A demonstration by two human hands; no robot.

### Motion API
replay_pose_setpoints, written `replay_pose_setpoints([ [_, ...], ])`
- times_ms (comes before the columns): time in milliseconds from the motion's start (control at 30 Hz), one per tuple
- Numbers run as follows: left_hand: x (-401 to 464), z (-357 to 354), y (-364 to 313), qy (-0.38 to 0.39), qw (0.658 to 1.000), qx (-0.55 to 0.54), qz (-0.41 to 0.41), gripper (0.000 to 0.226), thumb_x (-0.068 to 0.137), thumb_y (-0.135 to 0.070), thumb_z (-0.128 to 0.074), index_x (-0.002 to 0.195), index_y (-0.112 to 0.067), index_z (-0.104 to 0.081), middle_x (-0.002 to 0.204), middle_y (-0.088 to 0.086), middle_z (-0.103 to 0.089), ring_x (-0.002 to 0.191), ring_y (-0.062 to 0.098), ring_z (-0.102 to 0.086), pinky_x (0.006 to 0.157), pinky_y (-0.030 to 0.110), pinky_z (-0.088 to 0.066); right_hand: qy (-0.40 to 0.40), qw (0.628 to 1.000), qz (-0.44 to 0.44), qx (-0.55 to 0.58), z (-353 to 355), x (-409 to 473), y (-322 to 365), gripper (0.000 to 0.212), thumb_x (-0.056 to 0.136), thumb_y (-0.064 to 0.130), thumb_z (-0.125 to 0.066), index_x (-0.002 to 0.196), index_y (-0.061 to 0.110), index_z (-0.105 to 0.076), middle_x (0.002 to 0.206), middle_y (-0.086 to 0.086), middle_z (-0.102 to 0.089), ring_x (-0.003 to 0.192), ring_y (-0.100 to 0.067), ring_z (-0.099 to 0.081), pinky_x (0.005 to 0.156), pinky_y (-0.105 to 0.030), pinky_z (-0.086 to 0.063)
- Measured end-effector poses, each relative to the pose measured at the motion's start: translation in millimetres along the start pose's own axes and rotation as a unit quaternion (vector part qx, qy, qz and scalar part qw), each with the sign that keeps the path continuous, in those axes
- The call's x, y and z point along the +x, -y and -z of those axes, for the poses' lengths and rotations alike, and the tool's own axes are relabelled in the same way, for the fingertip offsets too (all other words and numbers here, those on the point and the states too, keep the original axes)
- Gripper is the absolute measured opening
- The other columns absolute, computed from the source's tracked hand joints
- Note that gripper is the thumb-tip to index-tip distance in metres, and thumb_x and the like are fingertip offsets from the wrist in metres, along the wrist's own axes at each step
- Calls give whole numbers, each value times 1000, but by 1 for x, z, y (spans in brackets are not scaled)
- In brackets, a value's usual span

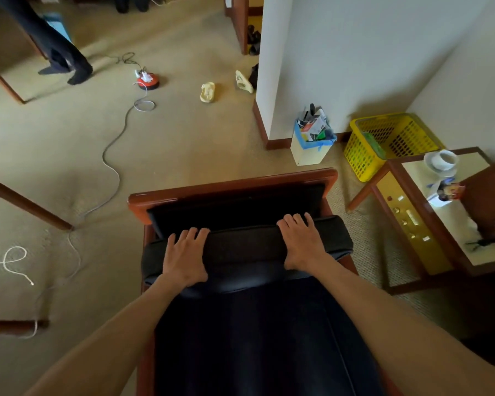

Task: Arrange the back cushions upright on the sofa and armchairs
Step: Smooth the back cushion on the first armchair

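Note:
A black back cushion (246, 244) stands on its edge across an armchair with a reddish wooden frame (232, 185). I look down on its top edge. My left hand (185, 257) lies over the cushion's left part, fingers curled over the far side. Over the right part my right hand (302, 242) grips the same way. Behind the cushion the chair's dark back panel (235, 208) shows. The black seat cushion (257, 338) fills the foreground below my forearms.
A side table (429, 224) with a cup and saucer (442, 161) stands at the right. Behind the chair are a yellow basket (389, 144), a full waste bin (312, 141) and a wall corner. Cables (112, 161) and slippers (207, 92) lie on the carpet; another person's legs (57, 50) are far left.

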State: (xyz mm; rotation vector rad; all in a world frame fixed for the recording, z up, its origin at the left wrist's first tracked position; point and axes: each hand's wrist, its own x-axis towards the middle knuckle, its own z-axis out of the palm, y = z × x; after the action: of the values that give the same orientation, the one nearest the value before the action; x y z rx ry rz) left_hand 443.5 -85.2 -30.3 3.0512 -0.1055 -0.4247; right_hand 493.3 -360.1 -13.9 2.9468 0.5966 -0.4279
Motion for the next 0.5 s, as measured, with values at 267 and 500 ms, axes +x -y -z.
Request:
replay_pose_setpoints([
  [267, -32, -4, -7, -88, 995, -47, -24, 88, 45, -36, -78, 127, -26, -48, 116, -5, -55, 105, 24, -52, 96, 46, -36, -14, 1000, 9, 16, 3, -32, -9, 88, 58, 38, -79, 135, 21, -39, 131, 1, -45, 125, -27, -38, 105, -45, -34],
  [500, -28, 1, -9, -94, 994, -18, -45, 81, 47, -31, -77, 123, -26, -49, 112, -6, -57, 104, 25, -52, 89, 48, -36, -59, 997, -19, 35, -12, -42, -1, 86, 48, 40, -79, 124, 20, -44, 121, 0, -48, 113, -27, -44, 98, -44, -36],
])
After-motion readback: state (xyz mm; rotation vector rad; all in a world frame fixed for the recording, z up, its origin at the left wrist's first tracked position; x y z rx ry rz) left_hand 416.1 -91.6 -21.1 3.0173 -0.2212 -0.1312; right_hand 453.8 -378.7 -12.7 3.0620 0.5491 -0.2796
